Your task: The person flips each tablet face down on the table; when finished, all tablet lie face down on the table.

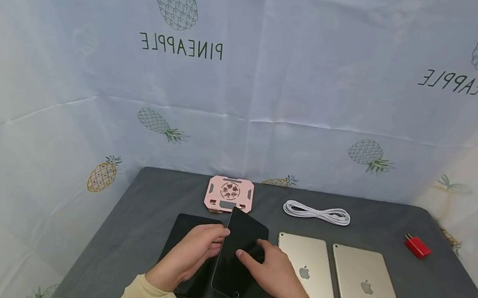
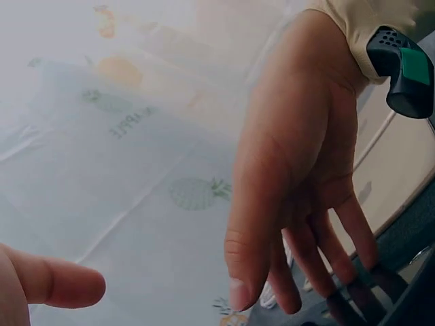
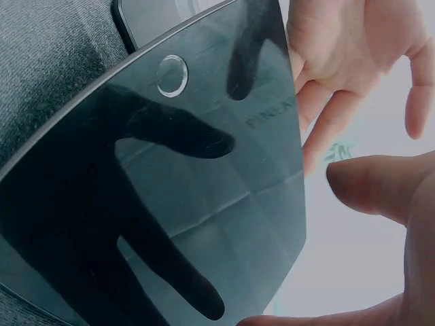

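Note:
A black-screened tablet (image 1: 240, 267) with a round home button stands tilted, its left side raised off the table. My left hand (image 1: 198, 248) is at that raised edge; in the right wrist view the left fingers (image 3: 329, 112) extend behind the edge, with the thumb away from it. Over the screen is my right hand (image 1: 278, 273), fingers and thumb spread, their reflection showing in the glass. Whether the right fingertips touch the tablet I cannot tell. Another dark tablet (image 1: 190, 224) lies partly under my left hand. To the right, a gold tablet (image 1: 304, 254) lies back up, partly covered by my right forearm.
A second gold tablet (image 1: 372, 297) lies farther right. Along the back are a pink octagonal case-like object (image 1: 230, 191) and a coiled white cable (image 1: 317, 213). A red plug adapter (image 1: 417, 246) is near the right edge of the grey table (image 1: 167, 192).

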A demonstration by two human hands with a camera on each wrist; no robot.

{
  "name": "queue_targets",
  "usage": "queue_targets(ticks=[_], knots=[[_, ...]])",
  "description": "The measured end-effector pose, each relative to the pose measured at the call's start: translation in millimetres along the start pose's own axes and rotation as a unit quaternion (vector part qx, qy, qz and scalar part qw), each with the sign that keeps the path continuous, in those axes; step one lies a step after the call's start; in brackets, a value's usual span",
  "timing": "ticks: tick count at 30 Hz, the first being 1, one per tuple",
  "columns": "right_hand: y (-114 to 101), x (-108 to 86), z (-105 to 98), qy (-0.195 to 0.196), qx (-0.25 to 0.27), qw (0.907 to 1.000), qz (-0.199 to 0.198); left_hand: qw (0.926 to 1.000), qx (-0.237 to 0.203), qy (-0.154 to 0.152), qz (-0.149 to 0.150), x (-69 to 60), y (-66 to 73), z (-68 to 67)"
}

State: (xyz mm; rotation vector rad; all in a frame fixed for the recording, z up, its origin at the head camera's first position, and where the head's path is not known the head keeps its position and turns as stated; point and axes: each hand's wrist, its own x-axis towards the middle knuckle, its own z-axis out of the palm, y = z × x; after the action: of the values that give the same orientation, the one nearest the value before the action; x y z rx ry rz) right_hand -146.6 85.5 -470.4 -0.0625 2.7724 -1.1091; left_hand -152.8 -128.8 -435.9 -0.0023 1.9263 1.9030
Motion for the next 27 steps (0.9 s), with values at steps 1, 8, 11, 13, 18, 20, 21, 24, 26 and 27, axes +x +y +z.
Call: queue_targets(ticks=[1, 8, 11, 13, 18, 20, 21, 24, 26, 27], knots=[[0.1, 0.2, 0.1, 0.0, 0.003, 1.0, 0.002, 1.0, 0.002, -0.003, 0.001, -0.5, 0.5, 0.2], [-1.9, -0.8, -1.5, -0.004, 0.019, 0.9998, 0.01, 0.9998, 0.0, -0.019, 0.008, -3.3, 2.8, 1.3], [-3.1, -1.5, -2.0, -0.009, 0.028, 0.9995, 0.011, 0.9999, 0.002, -0.014, 0.007, -4.2, 4.0, 2.2], [-3.5, -1.4, -1.5, -0.014, 0.036, 0.9992, 0.012, 0.9999, 0.0, -0.01, 0.004, -5.3, 5.4, 3.0], [-4.2, -1.4, -1.4, -0.023, 0.048, 0.9984, 0.017, 0.9998, 0.001, -0.018, 0.009, -8.5, 7.9, 4.6], [-4.3, -1.5, -2.0, -0.024, 0.049, 0.9983, 0.02, 0.9997, 0.003, -0.023, 0.012, -9.4, 8.4, 5.5], [-4.3, -1.5, -2.2, -0.024, 0.049, 0.9983, 0.022, 0.9996, 0.004, -0.025, 0.011, -9.8, 8.8, 6.3], [-3.9, -1.3, -2.0, -0.024, 0.054, 0.998, 0.024, 0.9995, 0.011, -0.026, 0.012, -10.2, 8.4, 8.3], [-3.8, -1.0, -1.5, -0.026, 0.059, 0.9977, 0.024, 0.9995, 0.017, -0.024, 0.013, -10.6, 7.4, 9.2], [-3.8, -0.9, -1.3, -0.027, 0.062, 0.9974, 0.025, 0.9995, 0.02, -0.022, 0.013, -11.1, 7.1, 9.6]])
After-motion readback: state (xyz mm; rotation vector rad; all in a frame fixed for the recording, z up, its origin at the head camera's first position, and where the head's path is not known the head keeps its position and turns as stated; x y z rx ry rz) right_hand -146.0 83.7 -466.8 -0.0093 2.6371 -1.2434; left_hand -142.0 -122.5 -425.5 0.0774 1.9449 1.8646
